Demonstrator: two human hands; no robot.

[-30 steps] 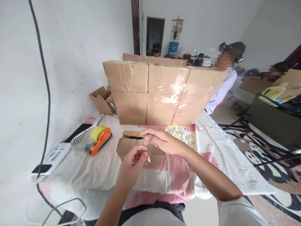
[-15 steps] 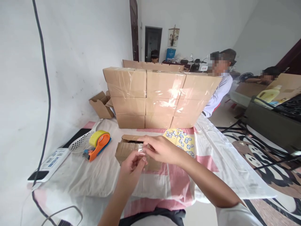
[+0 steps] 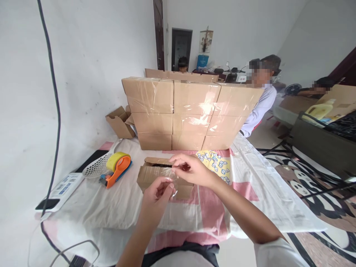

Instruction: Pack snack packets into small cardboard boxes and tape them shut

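Observation:
A small brown cardboard box sits on the cloth in front of me, a dark gap showing along its raised back flap. Over its top, a short piece of clear packing tape is stretched between my hands. My left hand pinches the tape's near end in front of the box. Above the box's right part, my right hand has thumb and fingers closed on the other end. To the left, an orange and blue tape dispenser with a yellowish roll lies on the table.
Behind the small box stands a wall of stacked, taped cartons. An open carton is at the back left. A white perforated slipper-like piece lies beside the dispenser; a yellow patterned sheet is at right. A person's sleeve shows beyond.
My right hand has lifted slightly up and away from my left. More of the clear tape shows between them. The box stays in place.

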